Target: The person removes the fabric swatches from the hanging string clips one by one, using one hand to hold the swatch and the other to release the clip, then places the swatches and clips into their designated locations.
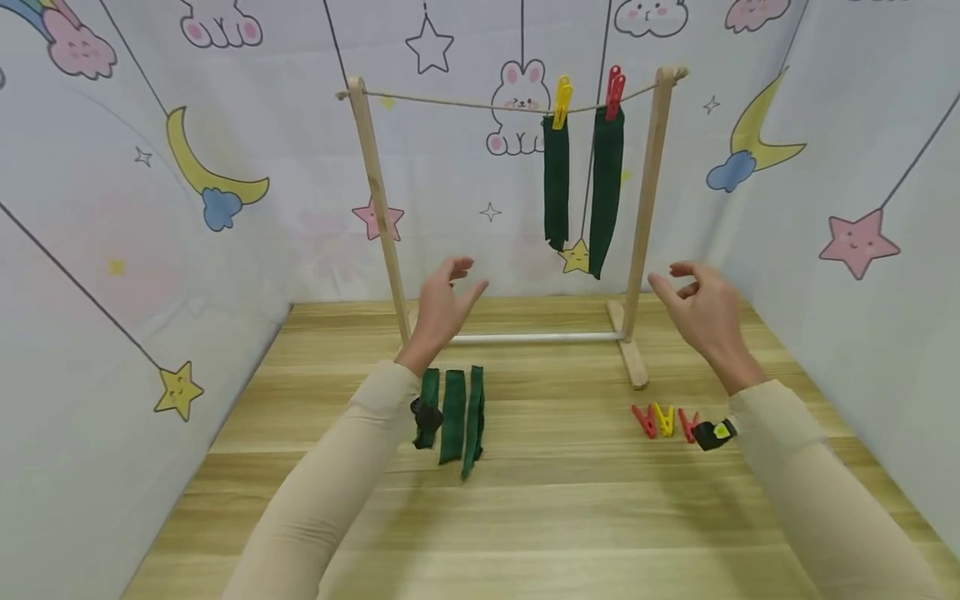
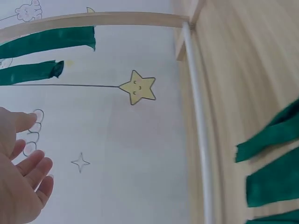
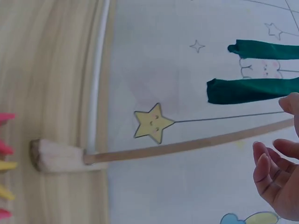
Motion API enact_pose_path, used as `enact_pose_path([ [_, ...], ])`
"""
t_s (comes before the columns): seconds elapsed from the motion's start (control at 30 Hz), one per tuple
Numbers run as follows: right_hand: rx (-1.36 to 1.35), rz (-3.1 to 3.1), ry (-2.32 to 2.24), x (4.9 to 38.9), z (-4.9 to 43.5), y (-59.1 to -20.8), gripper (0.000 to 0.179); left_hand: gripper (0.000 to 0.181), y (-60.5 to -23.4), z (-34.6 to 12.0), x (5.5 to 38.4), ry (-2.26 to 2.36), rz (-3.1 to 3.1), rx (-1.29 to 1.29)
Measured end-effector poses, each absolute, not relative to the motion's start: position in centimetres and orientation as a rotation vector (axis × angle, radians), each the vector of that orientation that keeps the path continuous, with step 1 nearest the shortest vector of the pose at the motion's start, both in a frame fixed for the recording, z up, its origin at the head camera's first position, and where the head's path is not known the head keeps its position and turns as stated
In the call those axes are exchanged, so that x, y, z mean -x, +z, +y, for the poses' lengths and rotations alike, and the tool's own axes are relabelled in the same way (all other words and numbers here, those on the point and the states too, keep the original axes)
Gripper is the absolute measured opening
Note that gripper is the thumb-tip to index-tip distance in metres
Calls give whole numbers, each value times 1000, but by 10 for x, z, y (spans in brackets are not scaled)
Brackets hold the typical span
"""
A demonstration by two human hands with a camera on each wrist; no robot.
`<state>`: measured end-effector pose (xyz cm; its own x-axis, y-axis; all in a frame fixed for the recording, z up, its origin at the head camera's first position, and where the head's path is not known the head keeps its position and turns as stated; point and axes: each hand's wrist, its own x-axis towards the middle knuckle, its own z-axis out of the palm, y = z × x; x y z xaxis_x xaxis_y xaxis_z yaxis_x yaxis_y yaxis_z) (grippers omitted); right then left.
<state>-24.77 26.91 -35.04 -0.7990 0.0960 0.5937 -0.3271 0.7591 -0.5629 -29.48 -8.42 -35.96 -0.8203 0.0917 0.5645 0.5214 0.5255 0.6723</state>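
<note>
Two dark green ribbon strips hang from the rope (image 1: 457, 103) at its right side. A yellow clothespin (image 1: 562, 102) grips the left strip (image 1: 557, 179), and red clothespins (image 1: 615, 96) sit at the top of the right strip (image 1: 607, 187). My left hand (image 1: 442, 304) is raised in front of the rack's left post, fingers loosely bent and holding nothing. To the right of the right post, my right hand (image 1: 701, 308) is also up, relaxed and holding nothing. Below my left hand, several green strips (image 1: 453, 417) lie on the table, one partly hidden by the wrist camera.
The wooden rack has a left post (image 1: 381, 192), a right post (image 1: 648, 200), a foot (image 1: 628, 346) and a white crossbar (image 1: 532, 338). Two red clothespins (image 1: 644, 421) and a yellow one (image 1: 664, 419) lie on the table near my right wrist. A patterned curtain (image 1: 465, 183) stands behind.
</note>
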Motion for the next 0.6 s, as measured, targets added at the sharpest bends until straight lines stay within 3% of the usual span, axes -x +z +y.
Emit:
enact_pose_path([
  [0.3,-327,-2273,884,268,238,-316,55,48,-327,-63,314,-1347,-2247,612],
  [0.6,-477,-2131,836,284,224,-275,49,54,-307,-50,330,-1394,-2227,620],
])
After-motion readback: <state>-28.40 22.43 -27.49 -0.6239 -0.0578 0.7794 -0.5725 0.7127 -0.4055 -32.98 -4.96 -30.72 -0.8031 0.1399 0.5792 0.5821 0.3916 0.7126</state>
